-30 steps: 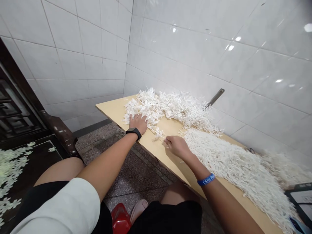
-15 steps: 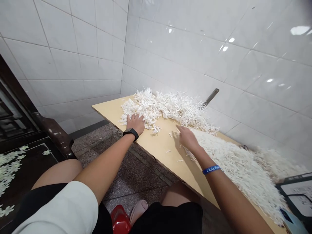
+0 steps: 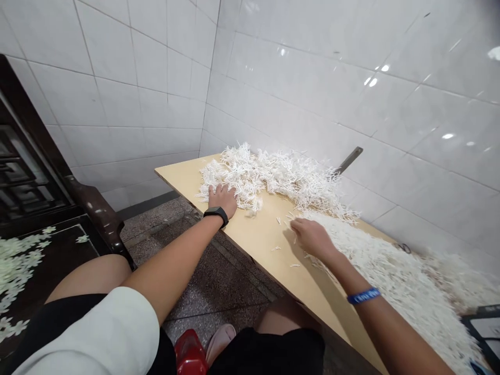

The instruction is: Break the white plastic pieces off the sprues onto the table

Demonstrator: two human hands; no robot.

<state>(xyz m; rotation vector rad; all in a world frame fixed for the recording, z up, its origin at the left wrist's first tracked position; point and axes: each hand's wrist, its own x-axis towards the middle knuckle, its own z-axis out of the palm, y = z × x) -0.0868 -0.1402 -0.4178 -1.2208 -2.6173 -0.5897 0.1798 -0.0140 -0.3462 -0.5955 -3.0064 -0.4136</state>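
Note:
A loose heap of thin white branching pieces (image 3: 281,172) lies along the far part of a pale wooden board (image 3: 250,234). My left hand (image 3: 223,200), with a black band at the wrist, rests with fingers spread on the heap's near left edge. My right hand (image 3: 310,237), wearing a blue wristband, is over the board with its fingers curled together; whatever may be between the fingertips is hidden. Beside it on the right spreads a flatter layer of small white pieces (image 3: 390,276). A few stray bits (image 3: 276,248) lie between the hands.
A metal strip (image 3: 349,160) sticks up behind the heap against the tiled wall. On the left, a dark wooden chair (image 3: 94,208) holds white flower-shaped pieces (image 3: 23,260). A dark-framed object (image 3: 484,328) sits at the right edge. A red object (image 3: 190,354) is on the floor.
My right hand has drawn its fingers in and moved slightly back from the heap toward the flat layer. My left hand stays on the heap. The view has shifted a little.

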